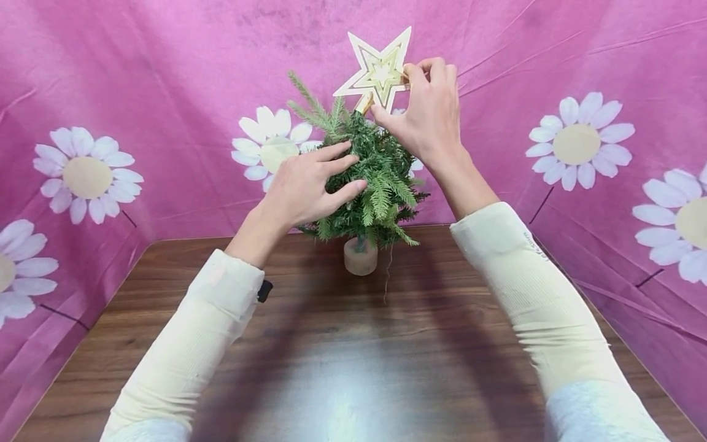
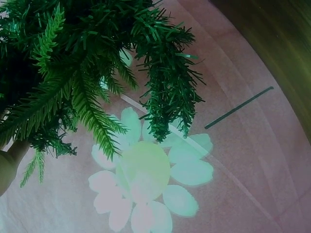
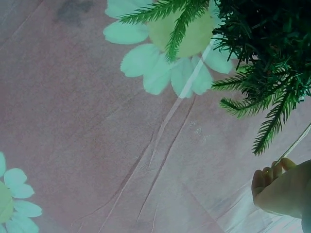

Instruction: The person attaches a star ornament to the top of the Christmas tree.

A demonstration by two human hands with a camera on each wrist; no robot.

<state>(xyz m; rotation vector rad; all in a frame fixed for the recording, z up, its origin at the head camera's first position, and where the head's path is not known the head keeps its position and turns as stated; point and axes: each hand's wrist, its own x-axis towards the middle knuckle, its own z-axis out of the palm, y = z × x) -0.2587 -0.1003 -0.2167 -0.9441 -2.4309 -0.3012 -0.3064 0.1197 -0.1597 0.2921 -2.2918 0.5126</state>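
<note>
A small artificial Christmas tree (image 1: pixel 380 193) stands upright on a round pale base (image 1: pixel 361 261) near the table's back edge. At its top is a gold and white star topper (image 1: pixel 382 72), tilted, with a gold stem reaching down to the tip. My right hand (image 1: pixel 429 113) pinches the star's right side between thumb and fingers. From the left, my left hand (image 1: pixel 304 187) rests its extended fingers against the upper branches. In the left wrist view, green branches (image 2: pixel 87 87) hide most of that hand. Fingers (image 3: pixel 274 174) of the right hand grip a thin edge in the right wrist view.
A brown wooden table (image 1: pixel 309 356) lies under the tree. Pink cloth (image 1: pixel 182 73) printed with white daisies (image 1: pixel 87 175) hangs behind it and at both sides. A thin loose strand (image 1: pixel 387 276) dangles beside the base.
</note>
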